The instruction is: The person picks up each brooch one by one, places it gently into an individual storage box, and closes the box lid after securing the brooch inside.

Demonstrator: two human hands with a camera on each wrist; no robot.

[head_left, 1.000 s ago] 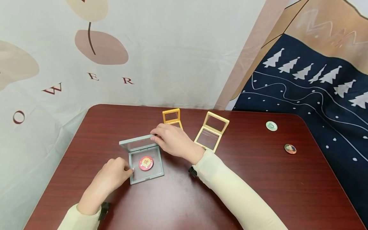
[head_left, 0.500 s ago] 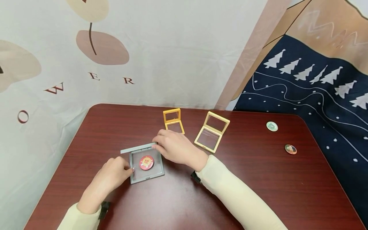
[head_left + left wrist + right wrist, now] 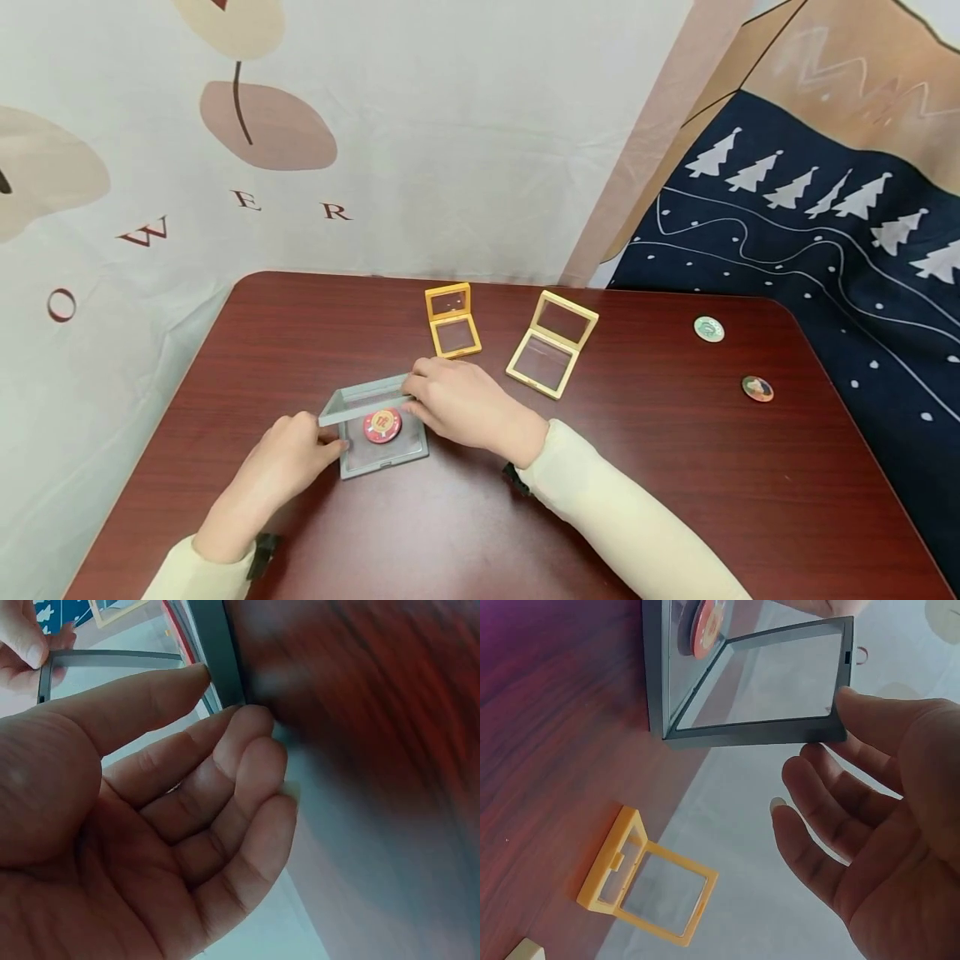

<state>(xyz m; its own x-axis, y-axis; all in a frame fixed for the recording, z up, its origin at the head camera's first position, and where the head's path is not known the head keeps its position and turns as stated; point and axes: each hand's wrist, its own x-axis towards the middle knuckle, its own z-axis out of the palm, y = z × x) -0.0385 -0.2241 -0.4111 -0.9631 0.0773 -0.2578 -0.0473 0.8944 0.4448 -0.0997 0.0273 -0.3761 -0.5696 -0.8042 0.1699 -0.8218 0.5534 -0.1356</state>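
Note:
A grey display case (image 3: pixel 385 464) with clear panes sits on the table, its hinged lid (image 3: pixel 363 398) tilted up over the base. Inside, on the clear film, lies a red poker chip (image 3: pixel 382 426) with a gold centre. My left hand (image 3: pixel 288 458) holds the left edge of the base between thumb and forefinger, the other fingers curling beside it in the left wrist view. At the lid's right corner, my right hand (image 3: pixel 468 408) pinches the frame. The right wrist view shows that thumb on the lid frame (image 3: pixel 765 733) and the fingertips under it.
Behind my right hand stand an orange case (image 3: pixel 457 353) and a pale yellow case (image 3: pixel 555 338), both with lids raised. Toward the table's right side lie a green-and-white disc (image 3: pixel 708 329) and a dark multicoloured disc (image 3: pixel 757 388). A pale curtain (image 3: pixel 450 183) hangs behind the table.
The grey lid has swung from leaning back to tilting forward over the chip, with my right hand moving down and toward me. My left hand stays at the base's edge.

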